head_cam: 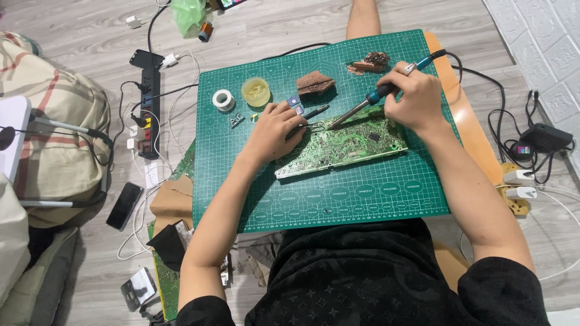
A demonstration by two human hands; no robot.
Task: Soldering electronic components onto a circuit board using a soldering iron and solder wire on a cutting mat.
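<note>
A long green circuit board (pixel 344 147) lies slanted on a green cutting mat (pixel 362 193). My right hand (pixel 415 96) grips a blue-handled soldering iron (pixel 379 93), its tip touching the board's upper left part. My left hand (pixel 275 130) rests on the board's left end and pinches dark tweezers (pixel 311 115) whose tips meet the board beside the iron's tip.
On the mat's far side sit a solder spool (pixel 223 99), a round tin of yellow flux (pixel 255 91) and brown sponge pieces (pixel 314 83). A black power strip (pixel 149 102) and a phone (pixel 124 205) lie on the floor at left; adapters and cables (pixel 531 145) at right.
</note>
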